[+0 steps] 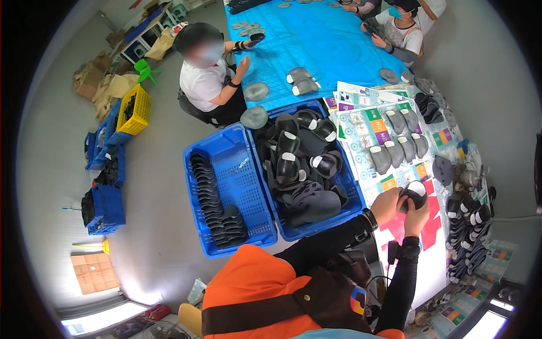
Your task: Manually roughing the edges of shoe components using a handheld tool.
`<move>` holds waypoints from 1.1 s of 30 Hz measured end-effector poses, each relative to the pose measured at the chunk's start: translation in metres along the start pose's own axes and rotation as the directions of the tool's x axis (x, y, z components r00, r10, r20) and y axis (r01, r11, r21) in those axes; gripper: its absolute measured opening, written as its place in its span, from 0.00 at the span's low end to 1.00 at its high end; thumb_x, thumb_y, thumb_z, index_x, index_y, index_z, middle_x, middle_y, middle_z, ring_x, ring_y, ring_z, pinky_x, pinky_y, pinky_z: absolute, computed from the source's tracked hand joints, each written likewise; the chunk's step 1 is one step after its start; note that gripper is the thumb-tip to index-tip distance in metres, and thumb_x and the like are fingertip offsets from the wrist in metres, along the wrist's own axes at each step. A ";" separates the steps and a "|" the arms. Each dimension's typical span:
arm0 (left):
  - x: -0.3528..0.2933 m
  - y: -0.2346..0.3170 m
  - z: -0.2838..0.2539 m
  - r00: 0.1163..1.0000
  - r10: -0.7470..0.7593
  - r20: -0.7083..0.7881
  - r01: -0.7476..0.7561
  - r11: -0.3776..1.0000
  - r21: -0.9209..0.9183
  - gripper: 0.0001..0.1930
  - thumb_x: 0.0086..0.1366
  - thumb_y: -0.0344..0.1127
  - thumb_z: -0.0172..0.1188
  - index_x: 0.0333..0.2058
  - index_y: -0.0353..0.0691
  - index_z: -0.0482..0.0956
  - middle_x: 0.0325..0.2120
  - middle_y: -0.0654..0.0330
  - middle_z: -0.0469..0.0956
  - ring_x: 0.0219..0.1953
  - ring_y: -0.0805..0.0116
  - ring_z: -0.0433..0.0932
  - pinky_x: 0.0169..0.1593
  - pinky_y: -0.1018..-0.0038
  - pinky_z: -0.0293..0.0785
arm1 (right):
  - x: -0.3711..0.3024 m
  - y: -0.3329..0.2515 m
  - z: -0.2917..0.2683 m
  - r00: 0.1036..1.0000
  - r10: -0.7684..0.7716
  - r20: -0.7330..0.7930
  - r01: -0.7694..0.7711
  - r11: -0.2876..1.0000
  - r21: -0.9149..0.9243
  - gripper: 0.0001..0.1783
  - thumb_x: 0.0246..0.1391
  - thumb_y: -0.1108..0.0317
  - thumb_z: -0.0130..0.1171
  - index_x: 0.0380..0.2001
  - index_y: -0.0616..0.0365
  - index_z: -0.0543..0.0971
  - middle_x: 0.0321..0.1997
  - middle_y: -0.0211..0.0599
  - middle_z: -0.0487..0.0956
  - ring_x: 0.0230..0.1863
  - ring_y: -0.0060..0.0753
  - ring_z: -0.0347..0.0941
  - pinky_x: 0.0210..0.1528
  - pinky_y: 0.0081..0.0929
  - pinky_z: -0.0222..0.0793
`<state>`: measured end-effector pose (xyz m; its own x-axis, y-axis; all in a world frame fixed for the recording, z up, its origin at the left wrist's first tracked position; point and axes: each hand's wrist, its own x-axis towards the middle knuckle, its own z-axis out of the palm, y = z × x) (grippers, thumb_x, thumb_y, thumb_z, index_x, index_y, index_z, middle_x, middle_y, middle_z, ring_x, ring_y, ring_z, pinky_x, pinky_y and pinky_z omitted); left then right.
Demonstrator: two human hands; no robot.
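Observation:
In both my hands is a black, curved, moulded piece with a white patch (416, 192), held above the table on my right. My left hand (386, 207) grips it from the left side, fingers closed against its edge. My right hand (417, 218) clasps its lower right side. Just beyond, several grey curved pieces (393, 152) lie in rows on printed sheets (358, 147). Close to the right of my hands stand stacks of black pieces with white patches (467, 231). What the fingers do beneath the piece is hidden.
A blue crate (353, 204) heaped with black pieces stands left of my hands. Beside it, another blue crate (189, 186) holds neat rows of dark pieces. Beyond is a blue-covered table (333, 48), with a seated person (206, 79) and others working there. More crates line the left wall.

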<state>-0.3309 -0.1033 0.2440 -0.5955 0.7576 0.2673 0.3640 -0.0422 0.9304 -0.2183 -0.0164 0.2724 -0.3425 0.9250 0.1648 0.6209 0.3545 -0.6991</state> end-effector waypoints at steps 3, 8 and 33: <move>0.000 0.007 -0.001 0.994 -0.102 0.045 0.098 0.991 0.090 0.11 0.70 0.39 0.58 0.40 0.35 0.77 0.35 0.46 0.81 0.37 0.41 0.81 0.39 0.51 0.75 | -0.009 -0.015 -0.002 0.999 0.042 -0.005 -0.043 0.995 -0.088 0.31 0.53 0.71 0.69 0.59 0.69 0.73 0.52 0.62 0.82 0.53 0.61 0.81 0.55 0.47 0.76; -0.009 0.012 0.005 0.993 -0.119 0.016 0.116 0.986 0.116 0.11 0.69 0.38 0.59 0.40 0.35 0.76 0.34 0.47 0.81 0.37 0.41 0.81 0.38 0.51 0.76 | -0.014 -0.009 -0.008 0.999 0.037 0.018 -0.034 0.993 -0.116 0.32 0.51 0.69 0.71 0.58 0.69 0.74 0.51 0.63 0.82 0.53 0.64 0.80 0.55 0.49 0.75; -0.012 0.071 -0.108 0.997 -0.003 0.082 -0.002 0.997 0.072 0.19 0.62 0.41 0.71 0.44 0.40 0.73 0.40 0.49 0.77 0.50 0.46 0.77 0.51 0.56 0.70 | -0.125 0.106 -0.099 0.969 0.245 0.038 -0.247 0.967 0.055 0.25 0.59 0.70 0.68 0.54 0.76 0.74 0.49 0.51 0.82 0.47 0.41 0.78 0.55 0.36 0.72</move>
<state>-0.3750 -0.1855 0.3335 -0.5357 0.8088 0.2425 0.4161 0.0030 0.9093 -0.0401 -0.0808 0.2464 -0.2062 0.9778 -0.0381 0.6468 0.1070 -0.7551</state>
